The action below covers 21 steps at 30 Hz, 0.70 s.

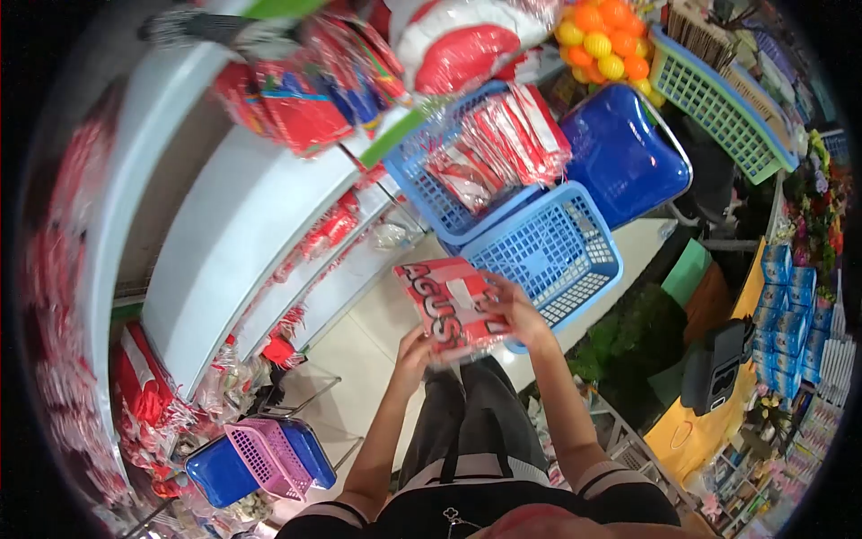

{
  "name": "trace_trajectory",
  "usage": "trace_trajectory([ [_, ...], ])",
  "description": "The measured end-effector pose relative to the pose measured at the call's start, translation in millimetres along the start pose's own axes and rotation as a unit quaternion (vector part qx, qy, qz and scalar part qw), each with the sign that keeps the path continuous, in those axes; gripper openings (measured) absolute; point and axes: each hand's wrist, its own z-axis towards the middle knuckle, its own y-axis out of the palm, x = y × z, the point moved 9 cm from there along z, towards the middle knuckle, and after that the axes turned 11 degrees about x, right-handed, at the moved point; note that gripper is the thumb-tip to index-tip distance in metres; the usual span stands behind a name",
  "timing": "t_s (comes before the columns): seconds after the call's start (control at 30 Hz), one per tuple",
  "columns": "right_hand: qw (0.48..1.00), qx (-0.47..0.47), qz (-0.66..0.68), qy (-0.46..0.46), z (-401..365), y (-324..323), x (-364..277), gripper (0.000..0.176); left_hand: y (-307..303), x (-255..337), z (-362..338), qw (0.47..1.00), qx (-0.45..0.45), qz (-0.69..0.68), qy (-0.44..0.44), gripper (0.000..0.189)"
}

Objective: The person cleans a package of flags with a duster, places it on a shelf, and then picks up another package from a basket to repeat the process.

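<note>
Between my hands is a flat red-and-white packet (449,301) in clear plastic, printed with large dark letters. My left hand (414,353) pinches its lower left edge. Over its right side, the fingers of my right hand (512,310) are closed on the edge. Just beyond the packet sits a blue plastic basket (603,241) with nothing visible inside. Behind that, a second blue basket (415,184) holds a stack of similar red-and-white packets (516,135).
A blue-seated stool (620,153) stands beside the baskets. White shelves (242,207) with red packaged goods curve along the left. At lower left, a pink basket (269,458) rests on another blue stool (215,472). On the right is a yellow counter (691,440).
</note>
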Motion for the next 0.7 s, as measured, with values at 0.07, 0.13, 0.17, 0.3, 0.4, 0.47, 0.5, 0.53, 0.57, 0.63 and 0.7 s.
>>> trace_trajectory([
  [0.07, 0.997, -0.046, 0.060, -0.033, -45, 42, -16, 0.066, 3, 26, -31, 0.987, -0.005, -0.158, 0.018, 0.050],
  [0.13, 0.983, -0.121, 0.116, -0.078, -85, 91, -32, 0.070, 10, 53, -61, 0.983, 0.065, -0.168, 0.043, 0.060],
  [0.17, 0.982, -0.136, 0.078, -0.110, -103, 114, -35, 0.069, 11, 64, -81, 0.981, 0.089, -0.165, 0.042, 0.061],
  [0.3, 0.960, -0.185, -0.070, -0.199, -172, 213, -49, 0.056, 72, 136, -159, 0.907, -0.169, -0.384, -0.034, 0.059],
  [0.4, 0.815, -0.149, -0.458, -0.322, -185, 266, -74, 0.041, 18, 156, -180, 0.935, -0.086, -0.334, 0.080, 0.059],
  [0.47, 0.715, -0.087, -0.456, -0.523, -199, 311, -139, 0.032, -8, 174, -201, 0.935, -0.067, -0.323, 0.128, 0.059],
  [0.5, 0.654, -0.017, -0.439, -0.616, -212, 332, -176, 0.030, -19, 182, -213, 0.933, -0.059, -0.322, 0.151, 0.059],
  [0.53, 0.527, 0.078, -0.411, -0.739, -218, 354, -214, 0.026, -30, 189, -226, 0.930, -0.053, -0.323, 0.170, 0.059],
  [0.57, 0.449, 0.167, -0.371, -0.796, -232, 377, -247, 0.026, -39, 194, -238, 0.927, -0.046, -0.324, 0.185, 0.059],
  [0.63, 0.422, 0.265, -0.431, -0.752, -205, 418, -300, 0.029, -56, 200, -260, 0.919, -0.032, -0.331, 0.212, 0.059],
  [0.7, 0.399, 0.334, -0.486, -0.702, -148, 446, -333, 0.030, -67, 203, -278, 0.911, -0.023, -0.337, 0.236, 0.059],
])
